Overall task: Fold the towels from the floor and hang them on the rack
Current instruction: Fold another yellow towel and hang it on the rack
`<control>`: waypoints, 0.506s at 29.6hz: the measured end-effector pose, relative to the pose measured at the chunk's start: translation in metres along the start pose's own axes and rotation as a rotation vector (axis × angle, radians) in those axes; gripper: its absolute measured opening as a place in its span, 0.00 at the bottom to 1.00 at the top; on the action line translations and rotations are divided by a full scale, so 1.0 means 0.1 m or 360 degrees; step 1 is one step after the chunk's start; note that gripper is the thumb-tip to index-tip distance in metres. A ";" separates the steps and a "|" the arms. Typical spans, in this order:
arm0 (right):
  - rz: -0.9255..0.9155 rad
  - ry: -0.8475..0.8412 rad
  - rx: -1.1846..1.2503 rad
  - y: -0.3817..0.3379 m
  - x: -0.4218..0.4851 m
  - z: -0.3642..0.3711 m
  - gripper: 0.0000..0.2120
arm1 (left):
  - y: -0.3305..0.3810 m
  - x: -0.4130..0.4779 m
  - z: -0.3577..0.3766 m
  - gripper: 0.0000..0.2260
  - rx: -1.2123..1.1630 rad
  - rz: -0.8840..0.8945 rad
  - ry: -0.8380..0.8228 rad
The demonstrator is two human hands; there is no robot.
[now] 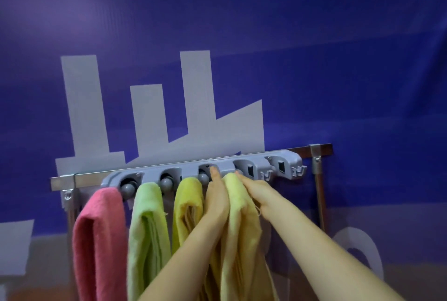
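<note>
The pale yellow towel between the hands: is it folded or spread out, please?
Folded: the pale yellow towel hangs as a narrow strip, several stacked layers showing along its lower edges.
</note>
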State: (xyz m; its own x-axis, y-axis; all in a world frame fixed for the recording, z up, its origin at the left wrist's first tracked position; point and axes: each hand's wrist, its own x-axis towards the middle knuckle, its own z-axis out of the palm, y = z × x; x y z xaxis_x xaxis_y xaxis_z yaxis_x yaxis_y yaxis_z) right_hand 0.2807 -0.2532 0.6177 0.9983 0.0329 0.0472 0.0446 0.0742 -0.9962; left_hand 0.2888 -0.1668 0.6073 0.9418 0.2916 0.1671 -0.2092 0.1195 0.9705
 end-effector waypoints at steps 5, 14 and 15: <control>-0.0076 -0.0032 -0.0021 0.05 -0.06 -0.05 0.19 | -0.19 -0.17 -0.03 0.31 0.0041 -0.0017 -0.0260; -0.0463 -0.0097 0.0161 0.61 -0.84 -0.33 0.11 | -0.48 -1.01 -0.33 0.36 0.0380 0.0590 -0.0397; -0.0425 -0.0105 0.0155 0.75 -0.99 -0.37 0.11 | -0.56 -1.19 -0.38 0.37 0.0395 0.0541 -0.0449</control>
State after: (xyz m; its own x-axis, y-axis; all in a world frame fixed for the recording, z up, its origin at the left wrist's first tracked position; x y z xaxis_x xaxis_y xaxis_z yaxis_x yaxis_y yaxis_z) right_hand 0.1869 -0.2881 0.5361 0.9472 0.0636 0.3144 0.2985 0.1843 -0.9364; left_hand 0.1786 -0.1725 0.5265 0.8729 0.0028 0.4879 -0.4798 -0.1770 0.8593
